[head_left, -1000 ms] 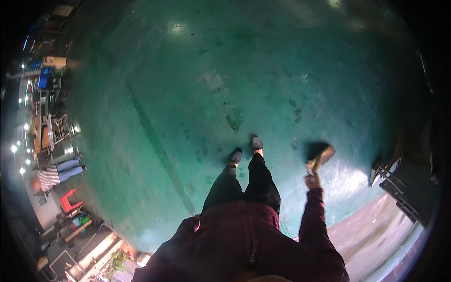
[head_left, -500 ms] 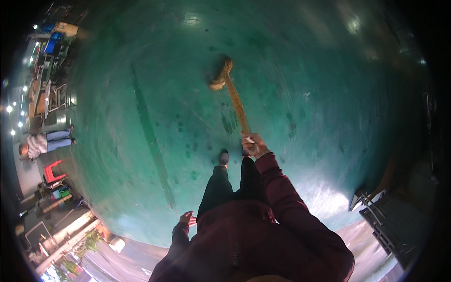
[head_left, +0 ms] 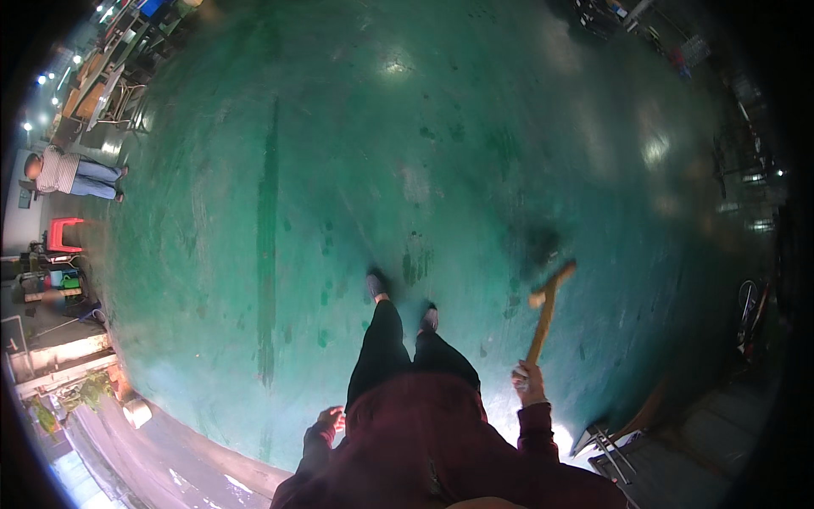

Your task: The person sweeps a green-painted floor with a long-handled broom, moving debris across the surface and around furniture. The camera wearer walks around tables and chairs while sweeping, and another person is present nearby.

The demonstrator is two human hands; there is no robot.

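My right hand (head_left: 529,383) is closed around the lower end of a tan T-shaped tool with a long handle (head_left: 543,320). The tool slants up and slightly right from the fist. Its short crosspiece is at the far end, over the green floor (head_left: 339,170), with a dark shadow beyond it. Its exact kind cannot be made out. My left hand (head_left: 331,417) hangs beside my left hip, fingers loosely apart, holding nothing that shows.
At the far left stands a person (head_left: 76,174) in a striped top and jeans, near a red stool (head_left: 63,235). Tables (head_left: 106,97) line the upper left. A metal-legged frame (head_left: 609,450) stands at lower right, and a bicycle-like wheel (head_left: 747,299) at right.
My right hand has swung out to the right and back toward my body with the tan tool. My feet have stepped, and the view has turned. My left hand stays by my hip.
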